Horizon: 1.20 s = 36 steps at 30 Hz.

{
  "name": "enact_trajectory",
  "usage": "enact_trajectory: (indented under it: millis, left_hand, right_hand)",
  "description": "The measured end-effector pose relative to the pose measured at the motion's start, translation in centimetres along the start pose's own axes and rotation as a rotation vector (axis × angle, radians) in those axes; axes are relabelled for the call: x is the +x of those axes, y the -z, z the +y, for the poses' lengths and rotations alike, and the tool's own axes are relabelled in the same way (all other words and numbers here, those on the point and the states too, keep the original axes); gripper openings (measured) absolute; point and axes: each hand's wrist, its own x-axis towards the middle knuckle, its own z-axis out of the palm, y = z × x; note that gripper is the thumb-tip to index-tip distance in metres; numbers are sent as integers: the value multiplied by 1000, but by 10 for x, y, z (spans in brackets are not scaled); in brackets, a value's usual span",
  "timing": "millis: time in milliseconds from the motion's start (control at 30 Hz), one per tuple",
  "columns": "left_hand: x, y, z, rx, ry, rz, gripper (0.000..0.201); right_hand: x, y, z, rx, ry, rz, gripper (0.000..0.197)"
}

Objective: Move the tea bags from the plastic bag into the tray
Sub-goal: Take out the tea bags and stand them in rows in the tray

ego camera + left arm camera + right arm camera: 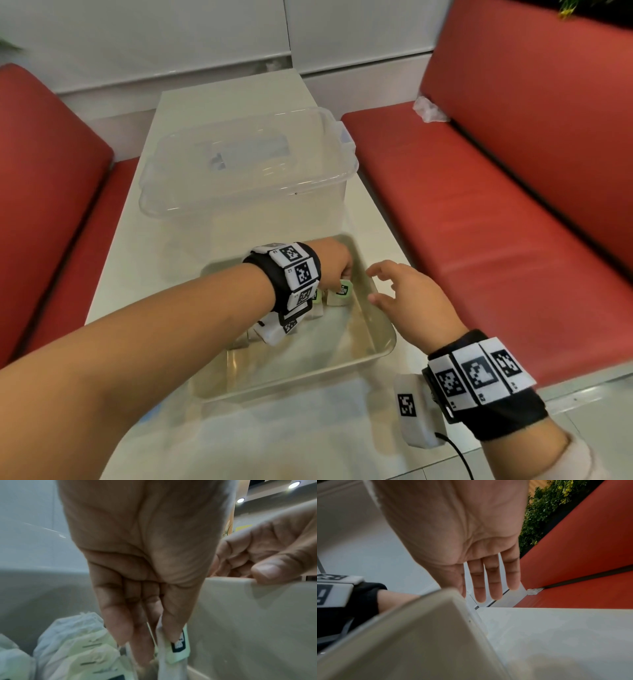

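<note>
The left hand (pixel 334 265) reaches down into the shallow beige plastic tray (pixel 383 349) on the white worktop (pixel 137 284) and pinches a white tea bag with a pale green tag (pixel 179 646) near the tray's far end. More white tea bags (pixel 77 646) lie in the tray beside it. The right hand (pixel 402 296) is at the tray's right rim, fingers spread and holding nothing. A big clear plastic box with a lid (pixel 246 171) stands just behind the tray.

Pale green tea bag tag (pixel 343 289) with a black label, white print on it. White tea bags (pixel 82 646) show faint green. Beige tray (pixel 383 346), off-white tabletop (pixel 236 96), clear storage box (pixel 246 178), red benches (pixel 479 222). Black wristbands (pixel 513 418) carry black-and-white checker markers.
</note>
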Motion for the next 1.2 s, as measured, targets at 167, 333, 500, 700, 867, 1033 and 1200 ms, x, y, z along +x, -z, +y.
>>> enact_trajectory:
  millis: [167, 333, 500, 700, 867, 1033, 1200]
  left_hand:
    - [5, -1, -2, 22, 81, 30, 20]
    - [1, 3, -9, -35, 126, 141, 28]
    - [-6, 7, -2, -136, 43, 87, 7]
    - [0, -10, 10, -89, -2, -276, 26]
    - [7, -15, 14, 68, 38, -242, 29]
    - [3, -17, 12, 121, 5, -197, 29]
    - [-32, 5, -6, -142, -44, -19, 24]
  right_hand:
    - [0, 1, 0, -3, 2, -11, 34]
    - [0, 2, 0, 4, 1, -20, 33]
    - [0, 2, 0, 4, -1, -22, 34]
    - [0, 3, -1, 4, -7, -25, 35]
    - [0, 3, -2, -2, -10, -24, 35]
    - [-2, 4, -2, -23, -11, -24, 36]
    - [-7, 5, -15, -47, 47, 74, 31]
